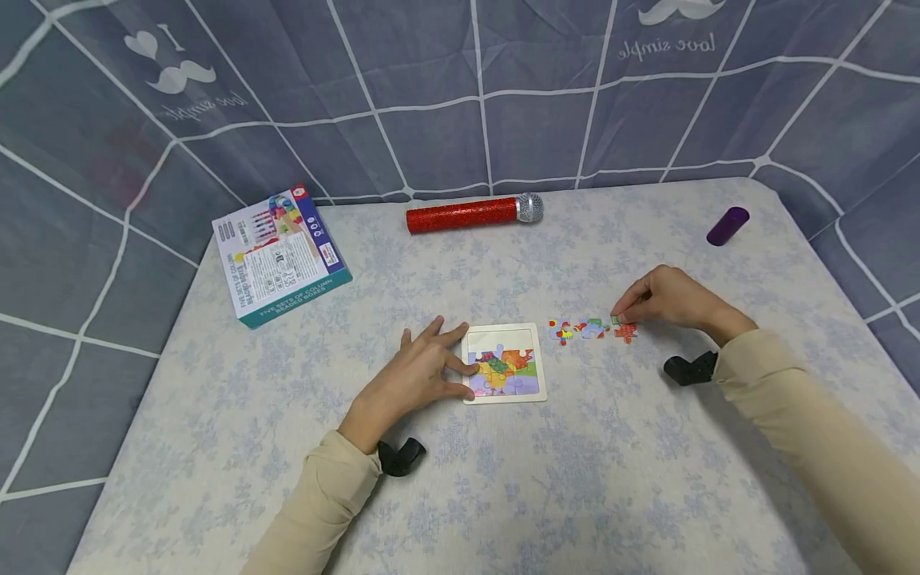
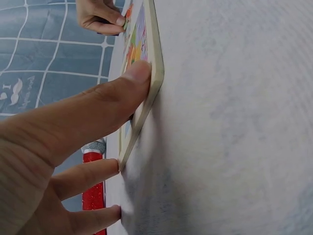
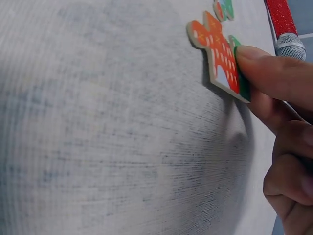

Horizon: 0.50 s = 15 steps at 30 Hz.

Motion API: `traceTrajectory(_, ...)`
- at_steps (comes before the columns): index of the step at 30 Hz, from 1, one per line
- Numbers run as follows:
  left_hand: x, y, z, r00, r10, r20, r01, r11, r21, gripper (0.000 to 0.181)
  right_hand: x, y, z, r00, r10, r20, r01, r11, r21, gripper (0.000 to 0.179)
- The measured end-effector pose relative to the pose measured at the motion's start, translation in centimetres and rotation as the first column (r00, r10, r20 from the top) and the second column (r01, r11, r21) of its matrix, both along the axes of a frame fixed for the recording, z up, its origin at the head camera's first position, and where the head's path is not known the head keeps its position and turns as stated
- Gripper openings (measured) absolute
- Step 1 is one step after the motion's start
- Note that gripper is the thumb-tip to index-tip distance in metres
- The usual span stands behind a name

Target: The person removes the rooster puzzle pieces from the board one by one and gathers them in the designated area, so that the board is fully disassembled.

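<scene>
The left hand point(image 1: 420, 367) rests along the left side of a framed jigsaw puzzle board point(image 1: 542, 383), fingers spread. In the left wrist view its thumb point(image 2: 139, 73) presses on the frame and a fingertip touches the frame's far corner. Joined pieces in the lower part of the board picture a colourful bird; a pale bare strip runs along its top. To the right, the right hand point(image 1: 672, 299) pinches an orange-red and green puzzle piece point(image 3: 222, 56) between thumb and finger, close over the tablecloth. Two loose puzzle pieces, one yellow-red point(image 1: 561, 331) and one blue-green point(image 1: 592, 328), lie between board and right hand.
Behind the board lies a red glittery microphone point(image 1: 463, 216). A beaded-toy box point(image 1: 280, 255) sits at the back left, a purple cylinder point(image 1: 727, 226) at the back right. Black wrist mounts point(image 1: 402, 458) stick out near both wrists. A checked curtain point(image 1: 431, 80) hangs behind the table.
</scene>
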State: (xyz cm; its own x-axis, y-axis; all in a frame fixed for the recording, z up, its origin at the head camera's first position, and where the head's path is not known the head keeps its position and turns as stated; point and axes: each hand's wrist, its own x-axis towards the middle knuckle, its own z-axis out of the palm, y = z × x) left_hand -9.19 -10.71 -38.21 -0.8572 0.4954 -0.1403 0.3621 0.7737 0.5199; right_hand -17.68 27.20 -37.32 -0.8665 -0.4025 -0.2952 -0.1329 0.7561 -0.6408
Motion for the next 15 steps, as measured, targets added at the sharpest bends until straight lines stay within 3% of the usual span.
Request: traceTrajectory(15,0.09,-0.12,-0.15,1.0,-0.013,-0.012,0.013,1.0,0.02,0.037,0.5,-0.22,-0.24,0.994,-0.009,-0.113,0.015,0.999,0.052,0.004)
